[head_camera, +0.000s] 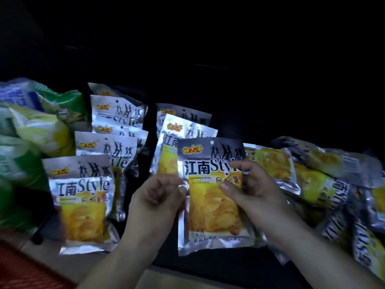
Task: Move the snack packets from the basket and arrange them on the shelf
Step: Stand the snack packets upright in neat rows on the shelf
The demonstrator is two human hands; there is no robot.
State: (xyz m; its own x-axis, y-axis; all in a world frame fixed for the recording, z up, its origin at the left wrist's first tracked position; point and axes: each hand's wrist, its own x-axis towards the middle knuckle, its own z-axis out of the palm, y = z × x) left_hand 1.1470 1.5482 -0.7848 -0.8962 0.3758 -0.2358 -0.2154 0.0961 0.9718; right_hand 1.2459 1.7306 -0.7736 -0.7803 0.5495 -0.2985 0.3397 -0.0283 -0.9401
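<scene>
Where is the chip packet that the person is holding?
The held packet is low in the middle of the head view, upright between the left hand and right hand, in front of the middle row of packets.

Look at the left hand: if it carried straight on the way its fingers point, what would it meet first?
The left hand points right, so probably the silver-and-yellow snack packet it already pinches by the left edge, then the right hand.

I take this for a shop: a dark shelf (208, 265) stocked with rows of identical silver-and-yellow crisp packets (83, 197), and green snack bags (68, 105) lined up alongside at my left.
</scene>
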